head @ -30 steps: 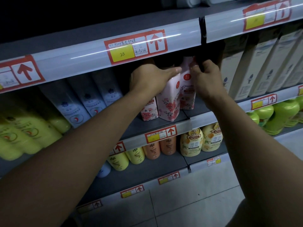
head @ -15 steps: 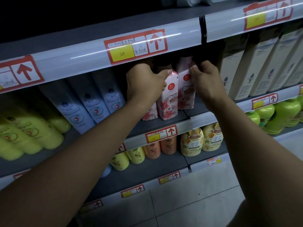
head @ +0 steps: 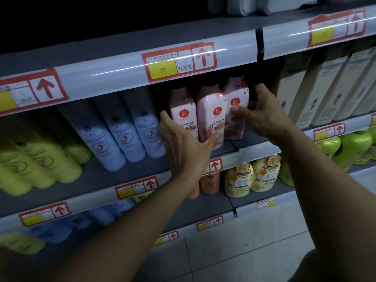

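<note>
Three pink floral conditioner bottles stand side by side on the middle shelf (head: 126, 171): a left bottle (head: 183, 110), a middle bottle (head: 211, 115) and a right bottle (head: 237, 92). My left hand (head: 183, 145) is spread across the lower front of the left bottle. Its fingers lie straight along that bottle's left side and its thumb touches the foot of the middle bottle. My right hand (head: 264, 115) holds the right bottle, thumb on its front label and fingers reaching round its right side into the dark gap.
Pale blue bottles (head: 122, 135) and yellow-green bottles (head: 40, 163) lie left of the pink ones. Tall beige cartons (head: 317, 92) stand to the right. The upper shelf rail (head: 114, 74) with red price tags overhangs the bottles. Orange and cream bottles (head: 240, 178) fill the shelf below; green bottles (head: 352, 145) sit right.
My left hand has left the middle bottle's top and dropped to the bottles' lower fronts, fingers spread. My right hand slid lower on the right bottle. The three bottles now stand upright in a row.
</note>
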Demonstrator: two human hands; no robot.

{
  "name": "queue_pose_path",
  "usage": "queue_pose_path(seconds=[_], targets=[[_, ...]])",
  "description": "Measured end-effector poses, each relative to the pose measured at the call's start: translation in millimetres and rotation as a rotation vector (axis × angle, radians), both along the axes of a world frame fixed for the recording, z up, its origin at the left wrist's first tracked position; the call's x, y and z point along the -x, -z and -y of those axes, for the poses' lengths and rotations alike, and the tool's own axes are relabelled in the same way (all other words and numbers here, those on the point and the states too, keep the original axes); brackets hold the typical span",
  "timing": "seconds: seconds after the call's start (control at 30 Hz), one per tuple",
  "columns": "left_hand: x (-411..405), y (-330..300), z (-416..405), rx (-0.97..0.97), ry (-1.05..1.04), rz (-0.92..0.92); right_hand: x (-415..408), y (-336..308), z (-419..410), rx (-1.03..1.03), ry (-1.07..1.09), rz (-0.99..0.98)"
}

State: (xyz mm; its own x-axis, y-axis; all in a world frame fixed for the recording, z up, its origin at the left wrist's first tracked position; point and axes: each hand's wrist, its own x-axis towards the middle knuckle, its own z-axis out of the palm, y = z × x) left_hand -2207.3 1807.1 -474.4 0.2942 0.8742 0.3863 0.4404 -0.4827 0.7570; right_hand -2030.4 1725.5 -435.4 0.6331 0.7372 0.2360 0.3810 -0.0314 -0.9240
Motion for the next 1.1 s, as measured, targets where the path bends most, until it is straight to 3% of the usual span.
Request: queue_pose_path(seconds=[0.17, 0.37, 0.67, 1.1], targets=[[-9.9, 9.4, -16.7, 0.067, -0.030, 0.071, -4.6, 1.5, 3.3, -0.004, -0.091, -0.058], [-8.5, 10.6, -21.8, 0.068, -0.089, 0.083, 7.2, 7.3, -8.2, 0.067, -0.065, 0.038], [-10.5, 1.2, -16.8, 0.076, -0.183, 0.052, 11.5, 22.2, -16.4, 0.069, 0.136, 0.211], [-14.1, 1.6, -13.1, 0.072, -0.233, 0.037, 10.2, 35.4, -17.0, 0.046, 0.188, 0.256]])
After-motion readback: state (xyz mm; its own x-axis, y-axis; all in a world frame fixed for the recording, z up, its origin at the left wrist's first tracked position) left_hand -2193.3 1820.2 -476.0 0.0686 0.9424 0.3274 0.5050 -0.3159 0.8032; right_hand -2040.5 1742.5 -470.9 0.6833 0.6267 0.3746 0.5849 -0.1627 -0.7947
